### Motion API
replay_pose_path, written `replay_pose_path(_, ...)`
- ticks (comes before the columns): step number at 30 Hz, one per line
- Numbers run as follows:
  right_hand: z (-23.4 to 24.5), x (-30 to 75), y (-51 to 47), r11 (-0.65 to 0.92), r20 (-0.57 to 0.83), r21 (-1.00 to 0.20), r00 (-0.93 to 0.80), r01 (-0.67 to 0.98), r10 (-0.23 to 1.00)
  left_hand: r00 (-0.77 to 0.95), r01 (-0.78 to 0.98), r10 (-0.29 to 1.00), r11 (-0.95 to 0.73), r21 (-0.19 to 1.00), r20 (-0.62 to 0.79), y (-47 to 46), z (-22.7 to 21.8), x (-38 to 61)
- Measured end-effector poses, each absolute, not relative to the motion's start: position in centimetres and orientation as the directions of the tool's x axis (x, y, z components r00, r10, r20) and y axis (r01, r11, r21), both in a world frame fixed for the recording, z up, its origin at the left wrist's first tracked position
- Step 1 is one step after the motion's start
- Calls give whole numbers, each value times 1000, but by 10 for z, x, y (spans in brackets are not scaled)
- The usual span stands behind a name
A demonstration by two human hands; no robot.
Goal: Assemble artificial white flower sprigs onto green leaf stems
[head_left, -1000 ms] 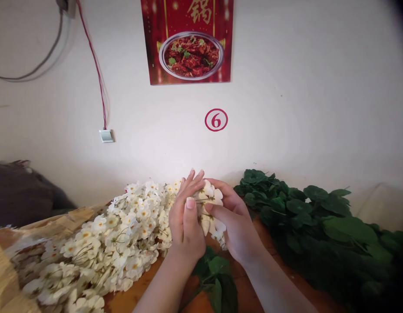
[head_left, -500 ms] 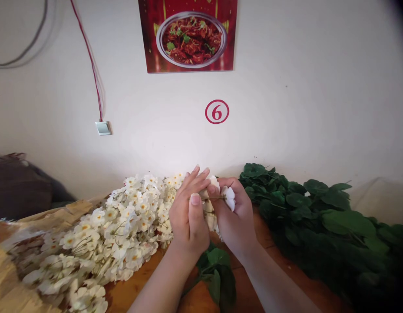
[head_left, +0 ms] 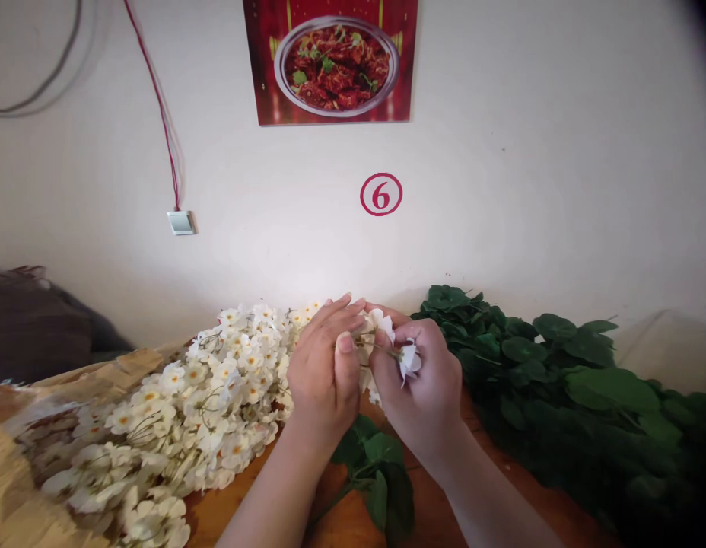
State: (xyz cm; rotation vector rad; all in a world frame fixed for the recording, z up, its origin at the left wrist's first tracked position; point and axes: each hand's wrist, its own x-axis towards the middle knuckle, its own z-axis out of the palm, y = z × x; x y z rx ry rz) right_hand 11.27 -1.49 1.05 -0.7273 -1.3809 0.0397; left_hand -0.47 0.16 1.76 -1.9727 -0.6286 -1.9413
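Note:
White artificial-looking flowers on thin stems are held between my two hands, above the wooden table. My left hand curves around the back of the bunch, its thumb up and its fingers pressed against the stems. With thumb and forefinger, my right hand pinches the flowers from the right, and one white blossom pokes out over its knuckles. Part of the bunch is hidden behind both hands. Below them, a green leafy stem lies on the table between my forearms.
A big pile of white flowers with yellow centres spreads over brown wrapping paper on the left. On the right lies a heap of dark green leaves. The wooden table meets a pale wall with a food picture and a light switch.
My hands have drawn slightly apart. The right one has shifted right and turned a little, tilting the blossom it pinches. More white petals show between the hands.

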Motion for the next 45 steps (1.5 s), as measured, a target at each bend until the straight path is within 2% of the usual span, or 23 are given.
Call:
replay_pose_path(3,11,113,-13,783,885,-464,242,414,397,-23,492,106,-864,103,994,1,17,-3)
replay_pose_path(8,14,115,-7,820,931,-346,273,456,241,-17,462,101,-881,97,995,-1,17,0)
replay_pose_path(12,16,118,-5,827,937,-333,260,453,234,-1,463,95,-882,85,995,-1,16,1)
replay_pose_path(14,17,121,-5,814,929,-367,231,452,290,-18,463,98,-881,95,995,-1,16,2)
replay_pose_path(16,19,122,-5,806,887,-462,181,369,426,-48,460,113,-880,122,992,-1,16,2)
replay_pose_path(18,21,122,-5,762,776,-631,116,146,620,-79,460,136,-874,157,988,0,16,2)
replay_pose_path(20,24,119,-5,611,614,-774,34,-166,788,-104,459,144,-871,177,984,1,16,3)
replay_pose_path(21,25,117,-6,510,541,-802,-16,-310,841,-111,458,145,-870,180,983,2,15,3)
replay_pose_path(23,26,113,-7,336,450,-783,-103,-523,887,-116,452,154,-871,190,981,4,15,3)
replay_pose_path(26,28,107,-11,187,402,-684,-150,-705,903,-139,443,190,-866,233,972,7,14,3)
replay_pose_path(30,29,96,-17,125,346,-563,-96,-817,933,-168,429,227,-859,279,959,8,12,4)
replay_pose_path(34,27,87,-19,71,263,-502,-74,-862,962,-157,372,264,-877,304,952,7,9,10)
replay_pose_path(41,23,85,-19,86,156,-483,11,-872,988,-160,204,293,-925,322,943,9,7,22)
replay_pose_path(45,21,83,-19,111,228,-500,-6,-859,974,-139,175,328,-921,349,934,11,8,21)
